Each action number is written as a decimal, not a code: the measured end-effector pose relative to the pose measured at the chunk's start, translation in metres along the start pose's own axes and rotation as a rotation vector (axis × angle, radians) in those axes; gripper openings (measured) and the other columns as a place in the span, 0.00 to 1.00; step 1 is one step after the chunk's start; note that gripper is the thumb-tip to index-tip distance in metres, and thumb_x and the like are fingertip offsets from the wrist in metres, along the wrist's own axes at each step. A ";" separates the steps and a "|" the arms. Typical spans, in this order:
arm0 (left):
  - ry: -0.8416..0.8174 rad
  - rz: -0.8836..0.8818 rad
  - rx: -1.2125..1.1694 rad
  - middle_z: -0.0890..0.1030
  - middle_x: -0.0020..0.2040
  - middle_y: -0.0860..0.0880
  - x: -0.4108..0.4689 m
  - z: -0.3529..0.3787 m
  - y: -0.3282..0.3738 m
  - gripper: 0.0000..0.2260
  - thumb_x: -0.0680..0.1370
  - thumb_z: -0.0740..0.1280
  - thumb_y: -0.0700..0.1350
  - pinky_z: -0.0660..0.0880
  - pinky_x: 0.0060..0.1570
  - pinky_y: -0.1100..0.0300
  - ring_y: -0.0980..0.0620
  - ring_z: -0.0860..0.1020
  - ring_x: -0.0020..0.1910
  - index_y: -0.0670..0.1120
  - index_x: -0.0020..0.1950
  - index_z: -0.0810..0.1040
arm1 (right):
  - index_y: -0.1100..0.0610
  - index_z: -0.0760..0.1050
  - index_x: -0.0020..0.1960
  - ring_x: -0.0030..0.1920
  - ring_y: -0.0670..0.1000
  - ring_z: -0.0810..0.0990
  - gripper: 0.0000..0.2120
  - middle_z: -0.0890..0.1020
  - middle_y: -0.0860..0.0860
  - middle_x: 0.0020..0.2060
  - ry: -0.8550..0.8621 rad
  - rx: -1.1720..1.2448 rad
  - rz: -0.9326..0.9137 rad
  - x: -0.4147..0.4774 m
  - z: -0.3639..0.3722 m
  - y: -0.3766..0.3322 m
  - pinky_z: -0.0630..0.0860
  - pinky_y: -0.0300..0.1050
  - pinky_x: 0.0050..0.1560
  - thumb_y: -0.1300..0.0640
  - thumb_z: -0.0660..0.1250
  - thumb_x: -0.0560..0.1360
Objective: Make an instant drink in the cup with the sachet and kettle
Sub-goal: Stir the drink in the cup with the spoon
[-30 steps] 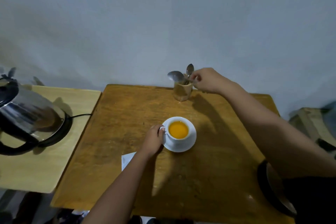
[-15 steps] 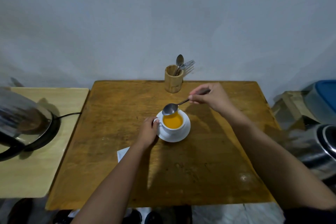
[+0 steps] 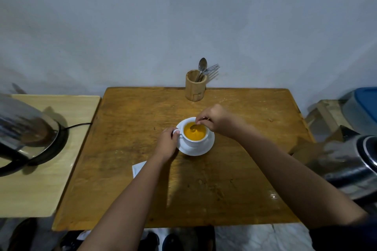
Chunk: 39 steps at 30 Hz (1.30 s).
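While left fingers [image 3: 173, 135] grip cup [image 3: 192, 143] handle, right fingers [image 3: 202, 118] pinch spoon [image 3: 193, 127], bowl in drink [image 3: 194, 134].

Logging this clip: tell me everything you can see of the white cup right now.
The cup is white and glossy, ceramic by its look, round with a loop handle on its left side. It stands upright on a white saucer near the middle of the wooden table, filled almost to the rim with opaque orange liquid. The left hand pinches the handle; the right hand holds a spoon whose bowl dips into the drink.
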<state>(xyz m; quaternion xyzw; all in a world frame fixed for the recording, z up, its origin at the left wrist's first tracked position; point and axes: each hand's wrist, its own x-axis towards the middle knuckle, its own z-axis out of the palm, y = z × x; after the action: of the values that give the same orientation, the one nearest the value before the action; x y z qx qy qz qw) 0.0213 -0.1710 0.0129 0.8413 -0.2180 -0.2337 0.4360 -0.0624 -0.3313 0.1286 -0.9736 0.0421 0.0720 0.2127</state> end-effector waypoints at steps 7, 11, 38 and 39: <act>-0.006 0.000 -0.001 0.79 0.50 0.43 0.000 -0.001 0.001 0.11 0.80 0.57 0.42 0.67 0.47 0.58 0.48 0.74 0.49 0.41 0.54 0.78 | 0.62 0.80 0.54 0.52 0.54 0.79 0.11 0.84 0.57 0.52 -0.077 -0.072 -0.049 0.004 0.002 -0.005 0.75 0.51 0.54 0.61 0.61 0.77; -0.015 -0.034 -0.013 0.80 0.54 0.42 0.002 0.000 -0.002 0.12 0.80 0.57 0.44 0.69 0.49 0.56 0.45 0.76 0.53 0.42 0.55 0.78 | 0.62 0.80 0.53 0.47 0.52 0.80 0.10 0.84 0.57 0.49 -0.045 0.008 -0.001 0.003 0.001 -0.003 0.75 0.46 0.48 0.62 0.62 0.76; 0.009 -0.066 -0.032 0.78 0.57 0.42 -0.001 0.001 0.004 0.13 0.80 0.57 0.44 0.69 0.51 0.57 0.47 0.74 0.54 0.42 0.59 0.76 | 0.59 0.80 0.55 0.52 0.53 0.80 0.11 0.83 0.56 0.52 -0.026 0.035 0.151 0.007 0.002 -0.008 0.77 0.47 0.51 0.59 0.61 0.77; 0.006 -0.070 -0.033 0.78 0.57 0.42 -0.001 0.001 0.004 0.13 0.80 0.57 0.44 0.69 0.51 0.57 0.47 0.74 0.54 0.42 0.59 0.76 | 0.59 0.80 0.55 0.50 0.52 0.79 0.11 0.83 0.56 0.52 -0.047 0.027 0.149 0.007 0.001 -0.010 0.76 0.45 0.48 0.59 0.61 0.77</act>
<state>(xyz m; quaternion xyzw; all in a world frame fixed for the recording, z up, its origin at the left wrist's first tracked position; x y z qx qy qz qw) 0.0198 -0.1729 0.0157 0.8418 -0.1835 -0.2498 0.4418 -0.0546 -0.3220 0.1307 -0.9628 0.1103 0.1097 0.2208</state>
